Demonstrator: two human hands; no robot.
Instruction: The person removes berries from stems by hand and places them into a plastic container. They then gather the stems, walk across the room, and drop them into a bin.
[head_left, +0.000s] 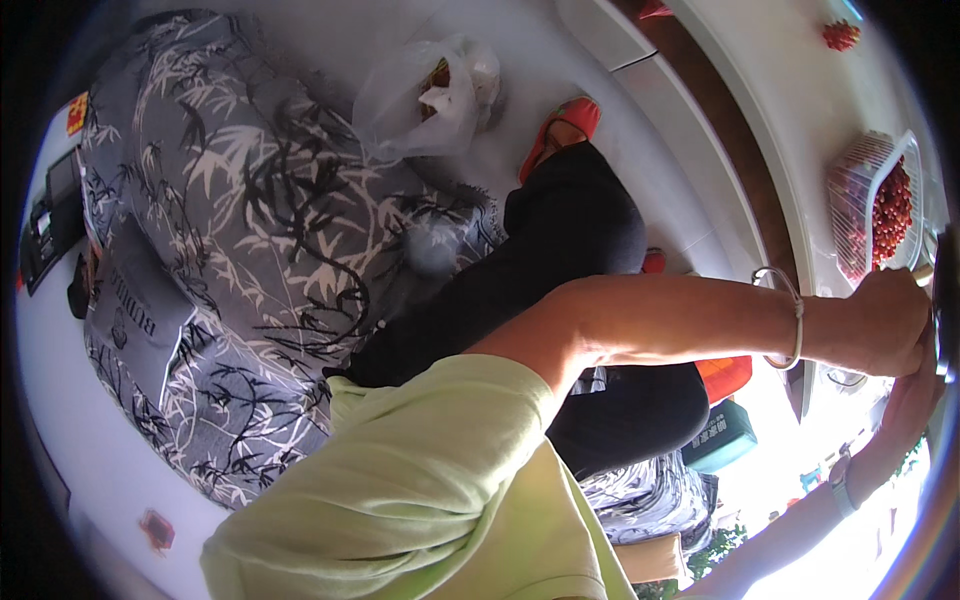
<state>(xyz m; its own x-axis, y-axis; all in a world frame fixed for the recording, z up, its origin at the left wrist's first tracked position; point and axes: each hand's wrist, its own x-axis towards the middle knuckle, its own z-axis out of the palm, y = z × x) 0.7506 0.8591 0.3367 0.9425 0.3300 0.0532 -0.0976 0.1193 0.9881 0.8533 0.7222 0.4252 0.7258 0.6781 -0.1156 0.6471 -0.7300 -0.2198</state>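
Note:
My left hand (889, 322), with a pale bangle (795, 315) on the wrist, is closed like a fist at the far right edge of view. Just below it, my right hand (911, 401) meets it from the watch-wearing arm; its fingers are partly hidden. A dark object with a shiny edge (946, 307) lies against both hands, mostly cut off by the rim, so I cannot tell what they grip. Close above the left hand, a clear plastic punnet (847, 195) of small red berries (892, 214) rests on the pale tabletop (795, 90).
A small red cluster (841, 35) lies farther along the table. On the floor are a translucent plastic bag (405, 105) with contents and a red shoe (574, 120). A leaf-patterned grey sofa cover (285, 195) surrounds my black-trousered legs. A dark green box (721, 439) bears writing.

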